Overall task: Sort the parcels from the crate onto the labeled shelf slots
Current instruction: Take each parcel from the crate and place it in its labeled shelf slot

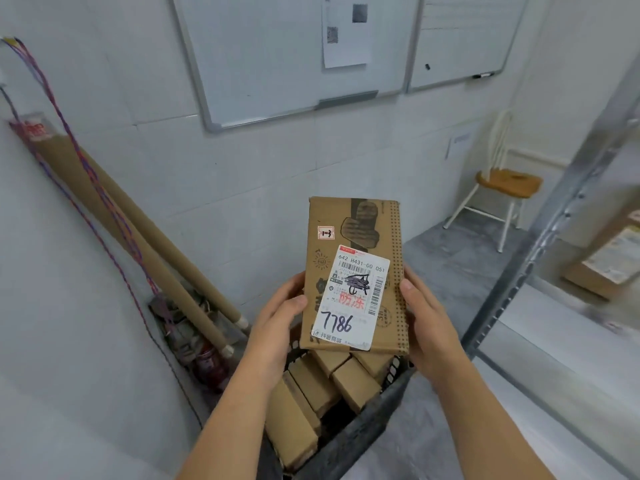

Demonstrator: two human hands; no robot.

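1 parcel point(349, 282), left hand point(277, 329) & right hand point(429, 323) gripping edges, over crate point(363, 432).

1. This is a small parcel-sorting or storage room, plain and utilitarian.
2. It has white tiled walls point(242, 188) and a grey floor point(450, 251).
3. A whiteboard point(294, 57) and a second board point(460, 36) hang on the wall. A printed sheet point(346, 36) is stuck to the first.
4. A metal rack point(554, 216) stands at right, with a labelled box point(609, 258) on it.
5. A dark crate point(367, 431) holds several brown boxes point(356, 382).
6. A parcel point(353, 223) in the foreground bears a shipping label point(349, 296) with barcodes and a handwritten "7786".
7. Long cardboard tubes point(138, 220) lean on the left wall, and a wooden chair point(505, 185) stands in the far corner.
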